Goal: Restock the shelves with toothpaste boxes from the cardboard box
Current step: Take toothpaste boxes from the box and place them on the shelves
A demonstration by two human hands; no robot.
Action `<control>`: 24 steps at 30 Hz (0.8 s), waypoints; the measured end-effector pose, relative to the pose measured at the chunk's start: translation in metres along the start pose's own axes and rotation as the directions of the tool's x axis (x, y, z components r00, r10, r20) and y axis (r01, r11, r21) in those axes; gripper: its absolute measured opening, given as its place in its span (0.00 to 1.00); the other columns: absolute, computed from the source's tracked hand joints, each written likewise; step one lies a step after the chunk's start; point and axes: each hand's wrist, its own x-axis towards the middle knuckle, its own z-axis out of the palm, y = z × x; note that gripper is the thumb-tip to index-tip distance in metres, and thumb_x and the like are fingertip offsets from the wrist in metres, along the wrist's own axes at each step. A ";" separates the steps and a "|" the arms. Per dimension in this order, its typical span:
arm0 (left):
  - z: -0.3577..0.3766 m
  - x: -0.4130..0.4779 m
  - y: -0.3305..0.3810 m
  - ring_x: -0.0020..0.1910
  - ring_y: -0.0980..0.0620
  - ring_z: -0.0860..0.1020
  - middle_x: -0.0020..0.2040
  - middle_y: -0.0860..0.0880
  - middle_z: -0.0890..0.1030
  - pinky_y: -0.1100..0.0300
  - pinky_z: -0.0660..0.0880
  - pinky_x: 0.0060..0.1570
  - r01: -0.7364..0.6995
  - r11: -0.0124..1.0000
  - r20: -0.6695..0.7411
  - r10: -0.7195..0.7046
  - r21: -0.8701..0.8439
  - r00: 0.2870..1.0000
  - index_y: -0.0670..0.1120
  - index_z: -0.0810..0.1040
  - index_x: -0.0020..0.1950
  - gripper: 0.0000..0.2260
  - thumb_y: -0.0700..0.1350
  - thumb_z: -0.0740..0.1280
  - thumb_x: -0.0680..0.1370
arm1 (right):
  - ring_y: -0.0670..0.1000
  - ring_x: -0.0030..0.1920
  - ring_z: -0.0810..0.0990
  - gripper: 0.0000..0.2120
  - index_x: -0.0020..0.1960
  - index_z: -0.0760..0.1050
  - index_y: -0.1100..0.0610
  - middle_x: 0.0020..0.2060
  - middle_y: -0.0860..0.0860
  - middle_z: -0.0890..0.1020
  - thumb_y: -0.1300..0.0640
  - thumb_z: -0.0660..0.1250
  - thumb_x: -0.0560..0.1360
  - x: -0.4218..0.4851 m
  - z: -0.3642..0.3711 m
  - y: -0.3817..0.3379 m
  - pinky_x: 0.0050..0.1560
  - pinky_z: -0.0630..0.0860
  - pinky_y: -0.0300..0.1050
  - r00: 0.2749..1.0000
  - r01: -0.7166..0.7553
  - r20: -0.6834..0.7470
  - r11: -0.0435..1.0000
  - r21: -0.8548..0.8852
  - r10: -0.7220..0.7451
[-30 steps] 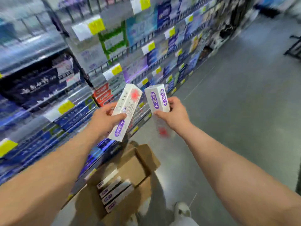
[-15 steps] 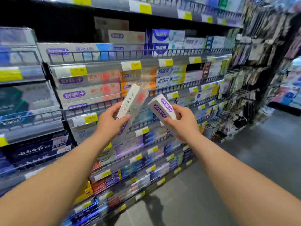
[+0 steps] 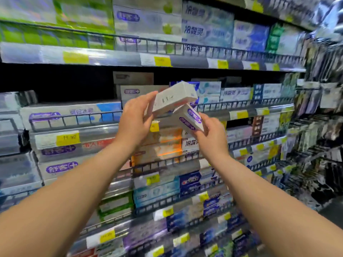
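Note:
My left hand (image 3: 136, 120) grips a white toothpaste box (image 3: 173, 98) by its near end, raised and tilted toward the dark gap on the middle shelf (image 3: 74, 84). My right hand (image 3: 211, 135) holds a second white box with purple logos (image 3: 191, 118) just below and to the right of the first; the two boxes touch or overlap. Matching white-and-purple boxes (image 3: 138, 91) stand stacked at the back of that shelf, right behind the raised box. The cardboard box is out of view.
Wire-fronted shelves (image 3: 241, 103) packed with toothpaste boxes fill the view, with yellow price tags (image 3: 67, 139) along the rails. Hanging packets (image 3: 319, 112) crowd the right side. A strip of grey floor (image 3: 332, 212) shows at the lower right.
The view has swung up from the floor and cardboard box to the shelves. Both hands have lifted their boxes higher, toward the middle shelf, and the left box now lies nearly level.

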 end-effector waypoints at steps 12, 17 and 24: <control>0.043 0.088 -0.032 0.59 0.41 0.72 0.58 0.43 0.74 0.54 0.67 0.54 0.163 0.913 0.154 -0.235 0.374 0.960 0.50 0.70 0.67 0.24 0.36 0.66 0.73 | 0.55 0.59 0.69 0.23 0.68 0.69 0.52 0.58 0.53 0.76 0.59 0.66 0.74 0.105 0.026 0.059 0.58 0.61 0.47 0.982 0.188 -0.024 0.982 -0.026 -0.189; 0.053 0.093 -0.037 0.55 0.37 0.73 0.59 0.40 0.72 0.50 0.71 0.51 0.225 0.814 0.068 -0.308 0.536 0.949 0.47 0.71 0.67 0.19 0.39 0.64 0.75 | 0.54 0.60 0.68 0.25 0.71 0.66 0.49 0.59 0.51 0.74 0.58 0.64 0.75 0.123 0.030 0.069 0.61 0.60 0.48 0.986 0.157 -0.056 0.987 -0.027 -0.158; 0.063 0.106 -0.044 0.54 0.39 0.75 0.59 0.42 0.75 0.48 0.73 0.51 0.155 0.565 0.138 -0.442 0.810 0.887 0.50 0.75 0.62 0.14 0.42 0.65 0.76 | 0.53 0.60 0.67 0.25 0.71 0.65 0.49 0.59 0.50 0.74 0.59 0.64 0.75 0.130 0.038 0.072 0.60 0.61 0.46 0.977 0.210 -0.049 0.977 0.027 -0.208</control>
